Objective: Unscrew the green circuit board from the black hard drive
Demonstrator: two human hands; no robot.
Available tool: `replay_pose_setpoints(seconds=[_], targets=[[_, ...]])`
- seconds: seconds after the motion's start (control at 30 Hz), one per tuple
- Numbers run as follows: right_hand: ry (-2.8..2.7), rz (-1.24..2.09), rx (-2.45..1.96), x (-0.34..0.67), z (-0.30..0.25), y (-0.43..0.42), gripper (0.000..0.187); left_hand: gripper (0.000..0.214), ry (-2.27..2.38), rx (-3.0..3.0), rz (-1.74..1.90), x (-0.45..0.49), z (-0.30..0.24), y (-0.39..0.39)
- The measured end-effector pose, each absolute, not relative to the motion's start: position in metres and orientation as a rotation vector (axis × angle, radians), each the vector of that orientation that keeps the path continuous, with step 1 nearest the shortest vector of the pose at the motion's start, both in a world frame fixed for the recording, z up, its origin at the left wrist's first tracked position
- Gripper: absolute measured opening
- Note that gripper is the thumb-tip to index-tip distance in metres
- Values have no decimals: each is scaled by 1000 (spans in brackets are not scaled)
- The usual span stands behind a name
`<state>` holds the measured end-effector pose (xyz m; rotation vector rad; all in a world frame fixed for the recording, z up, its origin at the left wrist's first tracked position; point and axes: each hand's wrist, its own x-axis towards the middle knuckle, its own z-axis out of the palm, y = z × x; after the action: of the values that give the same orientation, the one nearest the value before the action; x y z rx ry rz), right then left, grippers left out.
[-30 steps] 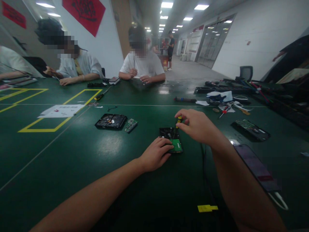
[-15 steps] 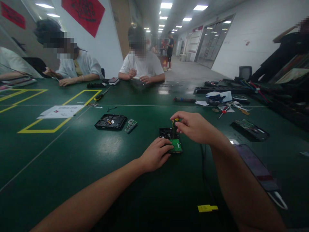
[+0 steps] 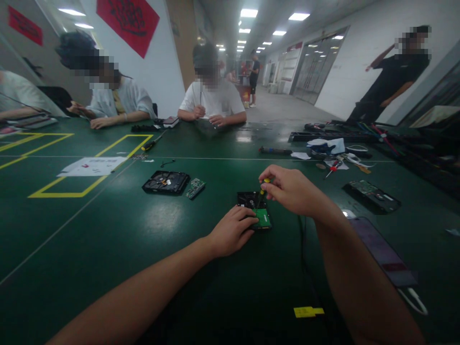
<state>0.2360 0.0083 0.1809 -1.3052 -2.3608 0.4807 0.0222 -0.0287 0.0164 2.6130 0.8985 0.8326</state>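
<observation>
Right hand (image 3: 289, 187) pinches a small screwdriver (image 3: 262, 192) between thumb and curled fingers. Shaft slants down toward the hard drive (image 3: 246, 197); tip contact too small to confirm. Drive lies flat, well in from the near edge of the tabletop (image 3: 118, 230). Left hand (image 3: 232, 232) lies over the drive's near left corner, fingers extended, slightly parted; whether its thumb grips the side, cannot tell.

Progress: green circuit board (image 3: 264, 219) sits on this drive, so work here appears unfinished; screws not legible. Towards the tabletop's left edge, a second drive (image 3: 166, 183) has a loose board (image 3: 196, 188) just beside it, presumably done. Towards the right edge, a third drive (image 3: 373, 195) seemingly carries its board.

Pose: right hand raised over the drive's right side; left hand low, palm down.
</observation>
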Motion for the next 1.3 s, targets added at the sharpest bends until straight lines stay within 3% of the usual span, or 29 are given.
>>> replay_pose_setpoints(seconds=[0.77,1.0,1.3], targets=[[-2372,264,-1251,239,182,13,12,36,919,2634,840,24,11,-27],[-2445,268,-1193,242,183,13,31,34,955,2653,825,25,13,-28],[-2412,307,-1256,238,184,8,20,30,1016,2685,774,31,15,-27]])
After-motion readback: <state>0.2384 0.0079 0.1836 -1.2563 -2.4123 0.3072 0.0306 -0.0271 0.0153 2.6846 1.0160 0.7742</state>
